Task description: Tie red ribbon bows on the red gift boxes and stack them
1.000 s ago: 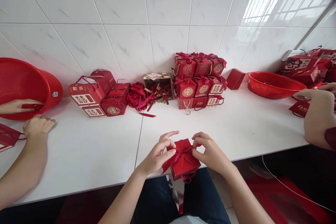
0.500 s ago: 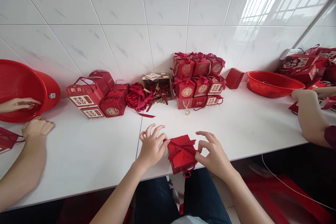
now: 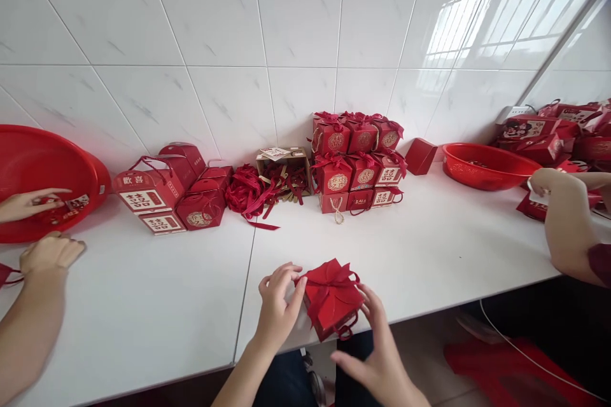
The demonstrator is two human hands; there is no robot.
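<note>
A small red gift box [image 3: 329, 318] with a red ribbon bow [image 3: 330, 289] across its top sits near the table's front edge. At the box's left corner, my left hand [image 3: 280, 302] has its thumb and index fingertips together at the end of the ribbon. My right hand [image 3: 377, 350] is open: its fingers reach along the box's right side, and its thumb stands well apart in front. A dark red cord handle [image 3: 347, 327] hangs at the box's near right corner.
Ribboned red boxes [image 3: 357, 165] are stacked by the wall. Left of them are loose ribbons [image 3: 248, 191], an open carton [image 3: 286, 172] and more boxes [image 3: 167, 191]. Co-workers' arms [image 3: 41, 305] work at both sides, near a red basket [image 3: 90, 165] and a red basin [image 3: 489, 168].
My right hand has let go of the ribbon's right end and opened beside the box. My left hand's fingers have drawn in. The box is slightly turned, and the view has tilted up.
</note>
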